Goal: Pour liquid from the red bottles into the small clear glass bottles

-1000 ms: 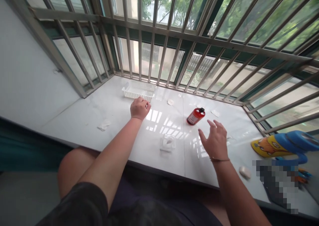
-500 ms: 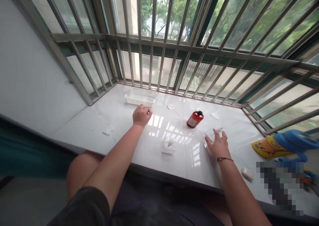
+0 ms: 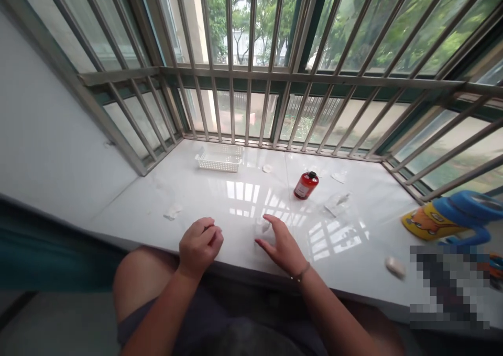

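My left hand [image 3: 199, 245] is curled into a fist near the front edge of the white sill. Whatever it may hold is hidden inside the fingers. To its right, my right hand [image 3: 283, 245] has thumb and fingers spread around a small clear box [image 3: 265, 227] with something whitish in it. The hand partly covers this box, and I see no firm grip on it. Farther back stands a red bottle [image 3: 306, 186] with a black cap and a pale label. A crumpled clear plastic wrapper [image 3: 336, 204] lies right of the bottle.
A white perforated basket [image 3: 218, 164] stands at the back left. White scraps [image 3: 173, 211] lie on the sill [image 3: 129, 214], and a round whitish piece [image 3: 267, 168] is near the window bars. At right are a blue and yellow flask [image 3: 444, 217] and a pale lump [image 3: 395, 267].
My left hand has drawn back from beside the basket toward the front edge, still closed. My right hand has left the plastic wrapper and moved left to the small clear box.
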Available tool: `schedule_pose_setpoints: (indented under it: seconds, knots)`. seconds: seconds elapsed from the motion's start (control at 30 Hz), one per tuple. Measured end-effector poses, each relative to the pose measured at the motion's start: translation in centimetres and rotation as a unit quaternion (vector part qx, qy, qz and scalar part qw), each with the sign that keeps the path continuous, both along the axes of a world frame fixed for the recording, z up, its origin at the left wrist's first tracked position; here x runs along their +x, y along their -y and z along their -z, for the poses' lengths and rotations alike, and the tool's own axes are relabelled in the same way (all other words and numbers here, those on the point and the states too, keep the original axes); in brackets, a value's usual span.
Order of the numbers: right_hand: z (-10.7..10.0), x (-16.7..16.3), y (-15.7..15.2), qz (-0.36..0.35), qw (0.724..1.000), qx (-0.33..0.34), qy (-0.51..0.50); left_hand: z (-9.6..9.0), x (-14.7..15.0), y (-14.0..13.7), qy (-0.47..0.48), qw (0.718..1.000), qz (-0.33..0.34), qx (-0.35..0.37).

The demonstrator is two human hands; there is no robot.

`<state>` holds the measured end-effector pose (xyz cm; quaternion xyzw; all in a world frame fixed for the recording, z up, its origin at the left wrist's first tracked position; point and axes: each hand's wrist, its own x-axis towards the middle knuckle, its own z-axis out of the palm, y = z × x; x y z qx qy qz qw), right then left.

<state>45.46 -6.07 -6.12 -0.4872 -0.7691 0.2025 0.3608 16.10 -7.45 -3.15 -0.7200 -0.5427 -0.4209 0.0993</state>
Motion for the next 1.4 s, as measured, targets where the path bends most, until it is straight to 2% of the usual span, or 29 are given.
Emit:
schedule_pose_setpoints:
  seconds: [0.1, 0.2, 0.4, 0.57, 0.63, 0.7, 0.77, 0.87, 0.97, 1.07, 1.13, 1.23, 1.33, 1.4]
  knots:
    - [0.9, -1.1, -0.4, 0.011, 0.999, -0.009, -0.031, -0.6, -1.0, -0.5, 0.023, 1.000, -0.016, 0.002]
    - [1.4, -0.9, -0.1, 0.035, 0.999, -0.006, -0.040, -0.8, -1.6, -2.1, 0.033, 0.998, -0.052, 0.012]
    - [2.2, 2.8, 1.8, 0.092, 0.995, -0.007, -0.035, 0.9, -0.1, -7.1, -0.028, 0.998, -0.032, 0.038]
    - [3.1, 7.1, 2.9, 0.193, 0.981, 0.016, -0.029, 0.9, 3.5, -13.7, 0.009, 0.998, -0.045, 0.047]
    - [3.3, 8.0, 3.2, 0.213, 0.976, 0.028, -0.021, 0.6, 6.2, -16.0, 0.019, 0.998, -0.039, 0.049]
    - [3.4, 8.4, 3.3, 0.218, 0.975, 0.031, -0.011, 0.3, 9.6, -17.1, 0.018, 0.998, -0.018, 0.052]
    - [3.5, 8.5, 3.3, 0.217, 0.976, 0.029, -0.003, 0.3, 13.4, -16.7, 0.007, 0.998, 0.025, 0.056]
    - [3.5, 8.9, 3.1, 0.227, 0.973, 0.033, 0.005, 0.7, 18.3, -13.4, -0.018, 0.992, 0.103, 0.067]
    - [3.6, 10.1, 2.7, 0.256, 0.966, 0.043, 0.016, 1.3, 19.7, -9.0, -0.032, 0.984, 0.159, 0.070]
    - [3.5, 11.4, 2.5, 0.275, 0.960, 0.053, 0.027, 1.8, 16.4, -6.7, -0.016, 0.980, 0.189, 0.059]
    - [3.4, 11.9, 2.5, 0.280, 0.958, 0.055, 0.029, 1.9, 11.8, -7.2, -0.006, 0.987, 0.150, 0.056]
    - [3.6, 12.0, 2.6, 0.289, 0.955, 0.059, 0.026, 1.7, 3.1, -10.4, -0.025, 0.998, -0.002, 0.062]
    - [4.0, 11.5, 2.7, 0.305, 0.950, 0.066, 0.019, 0.9, -5.0, -14.0, -0.020, 0.987, -0.154, 0.043]
    - [4.2, 11.1, 2.7, 0.316, 0.946, 0.068, 0.014, 0.1, -8.8, -15.5, -0.003, 0.979, -0.201, 0.040]
